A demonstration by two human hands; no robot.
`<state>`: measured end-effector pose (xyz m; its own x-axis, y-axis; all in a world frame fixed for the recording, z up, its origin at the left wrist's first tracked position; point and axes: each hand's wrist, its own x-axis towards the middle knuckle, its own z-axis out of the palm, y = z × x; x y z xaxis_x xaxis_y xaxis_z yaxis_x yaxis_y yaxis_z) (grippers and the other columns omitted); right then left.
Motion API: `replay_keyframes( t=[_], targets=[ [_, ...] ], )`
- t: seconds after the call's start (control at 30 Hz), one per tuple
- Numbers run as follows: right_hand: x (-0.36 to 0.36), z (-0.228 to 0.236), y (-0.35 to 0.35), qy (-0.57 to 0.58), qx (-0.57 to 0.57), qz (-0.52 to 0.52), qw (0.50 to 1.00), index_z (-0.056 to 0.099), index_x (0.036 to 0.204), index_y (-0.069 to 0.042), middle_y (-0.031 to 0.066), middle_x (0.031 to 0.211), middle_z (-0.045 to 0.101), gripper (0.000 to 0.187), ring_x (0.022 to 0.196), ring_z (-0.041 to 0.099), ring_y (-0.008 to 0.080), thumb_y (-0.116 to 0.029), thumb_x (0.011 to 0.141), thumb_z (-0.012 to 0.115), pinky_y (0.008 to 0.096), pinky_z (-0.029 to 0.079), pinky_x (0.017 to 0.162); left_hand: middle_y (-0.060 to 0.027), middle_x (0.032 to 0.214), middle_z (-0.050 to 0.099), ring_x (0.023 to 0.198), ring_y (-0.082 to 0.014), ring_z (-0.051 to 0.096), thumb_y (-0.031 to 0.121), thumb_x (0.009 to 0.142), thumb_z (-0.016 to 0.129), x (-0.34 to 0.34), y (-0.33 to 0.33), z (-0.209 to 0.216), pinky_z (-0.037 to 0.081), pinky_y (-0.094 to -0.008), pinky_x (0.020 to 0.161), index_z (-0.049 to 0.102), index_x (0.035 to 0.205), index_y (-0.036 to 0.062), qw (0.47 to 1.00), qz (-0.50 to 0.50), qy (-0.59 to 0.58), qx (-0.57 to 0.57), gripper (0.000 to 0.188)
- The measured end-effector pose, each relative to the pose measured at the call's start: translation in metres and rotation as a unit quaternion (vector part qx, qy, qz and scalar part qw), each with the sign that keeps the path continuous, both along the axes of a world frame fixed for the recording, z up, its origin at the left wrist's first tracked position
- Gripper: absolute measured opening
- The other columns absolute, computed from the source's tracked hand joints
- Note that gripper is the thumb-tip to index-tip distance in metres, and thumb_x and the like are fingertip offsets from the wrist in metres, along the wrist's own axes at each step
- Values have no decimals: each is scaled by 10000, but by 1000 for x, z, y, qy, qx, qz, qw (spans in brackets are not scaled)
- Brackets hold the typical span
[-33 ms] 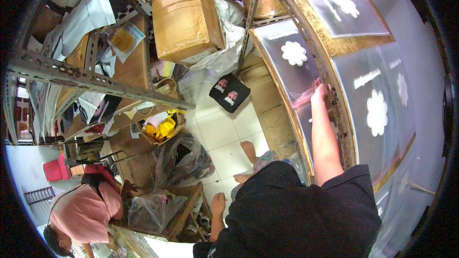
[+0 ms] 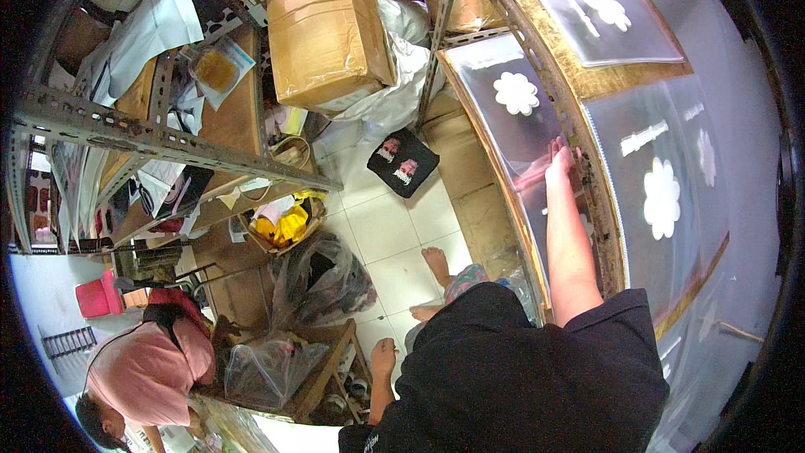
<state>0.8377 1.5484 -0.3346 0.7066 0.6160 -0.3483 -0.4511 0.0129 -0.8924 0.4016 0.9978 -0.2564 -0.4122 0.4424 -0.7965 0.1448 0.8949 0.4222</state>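
Observation:
My right hand (image 2: 560, 159) reaches palm up into the lower shelf level, fingers stretched out. It lies by a stack of clear plastic sheets (image 2: 486, 67), whose glossy surface mirrors the fingers. The metal shelf edge (image 2: 587, 151) runs right beside it. No object shows in that palm. My left hand (image 2: 383, 356) hangs low beside my body with its fingers curled, and nothing can be seen in it. On the upper level lie more clear plastic sheets (image 2: 620, 117), with white flower-shaped glare on them.
A folded black cloth item (image 2: 403, 164) with pink prints lies on the tiled floor (image 2: 390, 231). Large taped cartons (image 2: 323, 25) stand ahead. A cluttered metal rack (image 2: 168, 138), a box of yellow items (image 2: 289, 226) and a plastic bag (image 2: 323, 285) are left. A co-worker (image 2: 142, 373) bends at lower left.
The co-worker at the lower left has shifted very slightly. My two hands and the sheets stay where they were.

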Motion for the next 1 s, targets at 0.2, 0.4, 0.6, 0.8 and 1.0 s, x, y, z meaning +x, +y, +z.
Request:
replay_keyframes(
  t=[0.2,0.4,0.6,0.8,1.0],
  targets=[
    [26,-21,13,11,25,-23,999,340,1321,18,201,1233,638,395,1035,664,296,-12,933,409,417,562,965,-140,850,692,769,-235,718,359,966,527,0,5,10,519,-366,725,664,1099,-47,1000,-27,9,11,449],
    [27,-38,9,-81,-12,5,997,282,1378,2,198,1210,639,470,1018,673,304,10,925,404,414,570,951,-144,847,694,761,-241,720,353,973,530,3,1,8,523,-366,718,664,1084,-49,999,-27,3,21,438],
    [-31,38,-1,-21,-21,-50,998,385,1317,38,182,1202,641,391,963,686,281,12,927,385,385,601,876,-153,844,699,756,-250,720,335,968,531,4,-24,-19,529,-374,712,670,1082,-50,999,-5,-1,51,425],
    [-39,54,-1,-61,-25,-25,998,415,1275,43,194,1188,642,372,948,697,278,51,905,379,386,616,839,-157,835,698,744,-247,714,317,957,534,5,-33,-20,531,-365,715,673,1094,-55,999,20,-8,42,420],
    [-32,42,3,-79,-13,-25,996,328,1375,-41,192,1168,621,512,929,696,269,74,879,377,380,614,817,-156,830,694,727,-236,704,311,958,529,10,-43,-14,531,-364,703,671,1084,-62,997,-23,13,77,418]
  ],
)
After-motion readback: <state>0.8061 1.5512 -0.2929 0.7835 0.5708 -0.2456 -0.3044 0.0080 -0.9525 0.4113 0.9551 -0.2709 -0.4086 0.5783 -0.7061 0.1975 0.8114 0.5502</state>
